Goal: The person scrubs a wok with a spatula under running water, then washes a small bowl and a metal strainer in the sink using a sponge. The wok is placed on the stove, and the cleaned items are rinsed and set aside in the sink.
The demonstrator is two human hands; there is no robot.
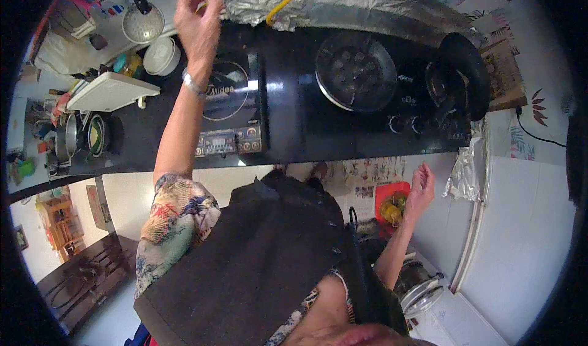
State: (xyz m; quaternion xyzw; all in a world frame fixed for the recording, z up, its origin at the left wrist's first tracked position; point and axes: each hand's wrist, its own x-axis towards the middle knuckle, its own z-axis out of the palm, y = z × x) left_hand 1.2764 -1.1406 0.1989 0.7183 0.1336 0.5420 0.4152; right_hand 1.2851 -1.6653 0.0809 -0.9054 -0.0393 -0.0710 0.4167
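My left hand (198, 12) is raised over the back of the counter, beyond an induction cooker (225, 91) with a Midea mark. Its fingers are bent near the foil-covered wall edge (257, 6), and a bit of yellow shows by them. Whether they grip something is unclear. My right hand (421, 189) hangs in front of the counter's edge with loosely curved fingers and nothing visible in it. Behind it lie yellowish fruits or vegetables (392, 211) on a red surface. A dark pan (356, 72) sits on the black gas stove (294, 111).
A second dark pan or lid (466, 77) stands tilted at the right. At the left are a white cutting board (115, 92), white bowls (161, 55), a hanging perforated ladle (143, 23) and metal pots (95, 134). A yellow hose (289, 0) crosses the foil.
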